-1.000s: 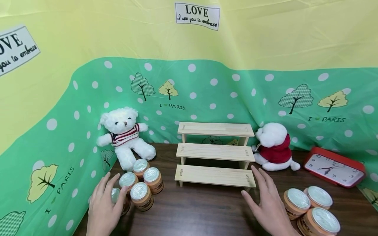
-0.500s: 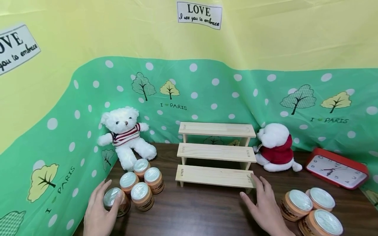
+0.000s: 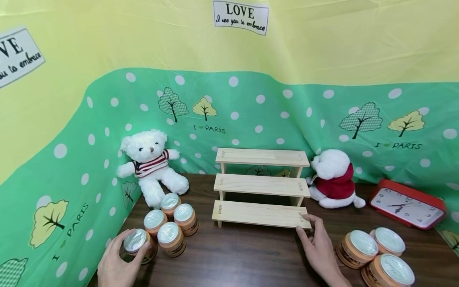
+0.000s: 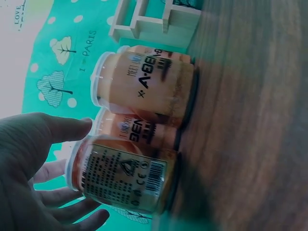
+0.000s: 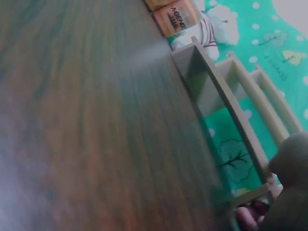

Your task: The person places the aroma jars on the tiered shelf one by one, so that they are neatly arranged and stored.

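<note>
In the head view my left hand (image 3: 120, 261) is around the nearest jar (image 3: 135, 241) of the left group, a jar with orange contents and a pale lid. The left wrist view shows the thumb (image 4: 72, 129) above that jar's lid and the loose fingers on its far side, with firm contact not visible. My right hand (image 3: 319, 247) pinches the right end of the lowest step of a three-tier wooden display stand (image 3: 259, 214). Its thumb is at the front edge, and its fingers are over the end. In the right wrist view the hand partly hides the stand's corner (image 5: 262, 190).
Several similar jars (image 3: 172, 239) stand close beside the left hand. Three more jars (image 3: 358, 249) stand right of the right hand. A striped-shirt teddy bear (image 3: 152, 165), a red-clothed plush toy (image 3: 333, 181) and a red clock (image 3: 407, 203) line the back, before a green-and-yellow cloth.
My left hand has come down and back, lower around the nearest jar. The right hand has moved to the stand's lowest step and taken hold of its right end. The stand has not visibly moved.
</note>
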Available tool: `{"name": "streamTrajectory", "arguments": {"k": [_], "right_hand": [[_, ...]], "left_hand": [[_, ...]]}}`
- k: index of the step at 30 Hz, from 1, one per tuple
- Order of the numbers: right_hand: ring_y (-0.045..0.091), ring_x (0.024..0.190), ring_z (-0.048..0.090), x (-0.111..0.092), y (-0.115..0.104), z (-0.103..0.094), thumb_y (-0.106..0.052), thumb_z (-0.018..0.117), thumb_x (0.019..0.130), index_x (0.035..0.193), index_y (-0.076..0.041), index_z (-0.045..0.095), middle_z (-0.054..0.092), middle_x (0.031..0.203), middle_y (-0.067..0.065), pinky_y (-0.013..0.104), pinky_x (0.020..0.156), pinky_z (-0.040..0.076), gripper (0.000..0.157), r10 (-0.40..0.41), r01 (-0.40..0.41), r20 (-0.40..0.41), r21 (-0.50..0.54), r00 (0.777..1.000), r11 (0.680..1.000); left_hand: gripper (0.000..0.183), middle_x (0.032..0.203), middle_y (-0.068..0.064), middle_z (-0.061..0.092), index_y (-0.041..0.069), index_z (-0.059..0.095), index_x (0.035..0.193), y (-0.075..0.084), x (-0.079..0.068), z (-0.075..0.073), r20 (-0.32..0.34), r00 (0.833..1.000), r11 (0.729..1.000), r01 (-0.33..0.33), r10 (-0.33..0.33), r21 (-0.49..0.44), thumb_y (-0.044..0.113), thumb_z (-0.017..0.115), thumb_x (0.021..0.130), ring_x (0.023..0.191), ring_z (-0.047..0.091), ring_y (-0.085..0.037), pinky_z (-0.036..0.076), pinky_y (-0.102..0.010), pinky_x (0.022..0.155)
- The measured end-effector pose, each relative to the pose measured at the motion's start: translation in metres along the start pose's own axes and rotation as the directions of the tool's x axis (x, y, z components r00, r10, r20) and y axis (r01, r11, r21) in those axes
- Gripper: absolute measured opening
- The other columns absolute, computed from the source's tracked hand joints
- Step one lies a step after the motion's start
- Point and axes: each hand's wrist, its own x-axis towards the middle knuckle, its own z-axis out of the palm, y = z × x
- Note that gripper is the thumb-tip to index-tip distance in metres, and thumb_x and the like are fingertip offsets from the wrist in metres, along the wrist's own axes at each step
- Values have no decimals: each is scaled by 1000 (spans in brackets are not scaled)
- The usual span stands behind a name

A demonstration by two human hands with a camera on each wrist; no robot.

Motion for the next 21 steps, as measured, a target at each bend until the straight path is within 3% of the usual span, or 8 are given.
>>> {"name": "streamTrajectory", "arguments": {"k": [3, 7, 11, 16, 21], "right_hand": [[14, 75, 54, 1, 3, 3, -28, 65, 114, 151, -6, 47, 56, 132, 23, 26, 62, 47, 47, 26, -24, -55, 36, 998, 999], [12, 88, 58, 3, 4, 6, -27, 70, 112, 147, -8, 52, 61, 133, 21, 23, 68, 51, 44, 75, -68, -101, 72, 992, 995], [7, 92, 56, 2, 5, 7, -27, 69, 113, 145, -8, 55, 60, 129, 16, 20, 72, 50, 39, 94, -78, -123, 129, 988, 989], [5, 89, 54, 1, 5, 9, -21, 63, 115, 139, -5, 60, 58, 117, 10, 19, 70, 47, 28, 92, -59, -163, 199, 982, 978], [5, 75, 54, 2, 6, 10, -13, 64, 114, 135, -3, 61, 57, 106, 6, 21, 61, 48, 23, 74, -27, -190, 237, 979, 971]], "left_hand": [[58, 125, -28, 72, 8, 72, 135, -3, 0, 1, 23, 1000, 1000, 17, -17, 11, 33, 95, 88, 109, 69, -47, 55, -67, 86], [61, 124, -28, 71, 8, 69, 138, -8, 1, 3, 39, 999, 999, 33, -33, -3, 35, 94, 90, 105, 69, -46, 55, -66, 85], [62, 126, -29, 71, 8, 68, 138, -10, -1, 7, 8, 999, 998, 52, -51, -34, 33, 95, 89, 110, 69, -48, 54, -66, 89], [63, 127, -33, 71, 6, 66, 140, -11, -1, 9, -5, 997, 996, 79, -79, -37, 33, 94, 90, 113, 68, -51, 53, -67, 90], [62, 124, -33, 72, 5, 68, 139, -10, -3, 11, -27, 998, 998, 57, -58, -23, 29, 95, 90, 109, 69, -51, 55, -67, 88]]}}
